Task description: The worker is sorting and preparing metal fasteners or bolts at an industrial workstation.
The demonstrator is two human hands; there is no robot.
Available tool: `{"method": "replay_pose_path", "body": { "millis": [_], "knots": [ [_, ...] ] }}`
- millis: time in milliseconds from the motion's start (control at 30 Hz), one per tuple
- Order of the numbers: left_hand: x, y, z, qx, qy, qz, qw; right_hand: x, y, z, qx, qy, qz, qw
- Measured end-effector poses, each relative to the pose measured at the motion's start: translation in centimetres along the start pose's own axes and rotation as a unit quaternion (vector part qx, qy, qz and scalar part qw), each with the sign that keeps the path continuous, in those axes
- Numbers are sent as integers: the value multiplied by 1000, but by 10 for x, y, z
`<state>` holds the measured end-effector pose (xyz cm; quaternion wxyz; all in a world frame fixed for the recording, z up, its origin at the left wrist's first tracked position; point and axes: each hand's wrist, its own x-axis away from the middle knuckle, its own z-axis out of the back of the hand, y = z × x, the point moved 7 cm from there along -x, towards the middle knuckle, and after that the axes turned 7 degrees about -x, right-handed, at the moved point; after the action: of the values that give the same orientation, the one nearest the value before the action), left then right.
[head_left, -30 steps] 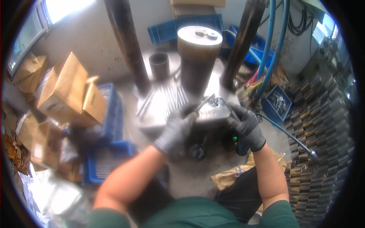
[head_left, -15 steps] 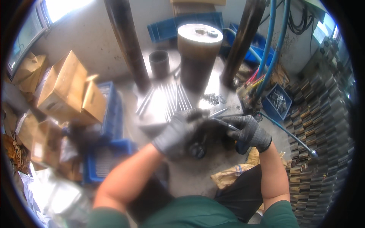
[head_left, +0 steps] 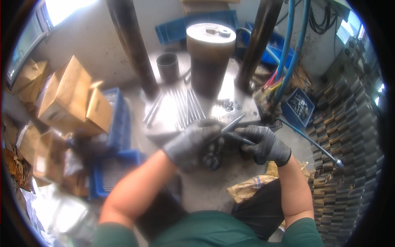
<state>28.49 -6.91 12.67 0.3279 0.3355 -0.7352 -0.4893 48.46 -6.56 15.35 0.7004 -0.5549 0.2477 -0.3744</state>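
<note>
From the head camera, both gloved hands met at the near edge of a shiny steel press table [head_left: 173, 119]. The left hand [head_left: 193, 142] was clenched around a thin metal rod [head_left: 233, 122], whose free end stuck out up and to the right from between the fingers. The right hand [head_left: 263, 142] pinched a second, darker rod [head_left: 240, 139] between thumb and fingertips, and that one lay nearly flat, pointing left toward the left hand. The two rods nearly crossed just between the hands, the lighter one above the darker. Their long axes diverged: one rose toward the press, the other ran across the person's front.

More loose rods [head_left: 185, 107] lay fanned on the table just beyond the left hand, their long axes running away from the person, so the left hand was the nearer one to them. Behind them stood a thick steel cylinder [head_left: 210, 57] and a short dark sleeve [head_left: 168, 66]. A scatter of small washers [head_left: 226, 105] lay to the right of the cylinder's foot. Cardboard boxes [head_left: 70, 94] and a blue crate [head_left: 111, 173] sat on the person's left, blue hoses [head_left: 294, 49] on the right.
</note>
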Motion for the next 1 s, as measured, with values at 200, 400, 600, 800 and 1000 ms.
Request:
{"method": "replay_pose_path", "body": {
  "millis": [200, 400, 600, 800, 1000],
  "knots": [
    [-1, -8, -1, 86, -61, 28, 994, 6, 6, -10, -38, -29, -53, 997],
    [-2, -4, -9, 156, -101, 23, 982, 17, -8, -14, -56, -64, 19, 996],
    [-1, -5, 2, 162, -86, 16, 983, 24, 9, 13, -223, 70, -83, 969],
    [1, -1, -2, 228, -76, 8, 971, 30, 12, 23, -211, 131, -61, 967],
    [0, -2, 16, 183, -19, -5, 983, 31, 14, 23, -204, 147, -41, 967]
  ]
}}
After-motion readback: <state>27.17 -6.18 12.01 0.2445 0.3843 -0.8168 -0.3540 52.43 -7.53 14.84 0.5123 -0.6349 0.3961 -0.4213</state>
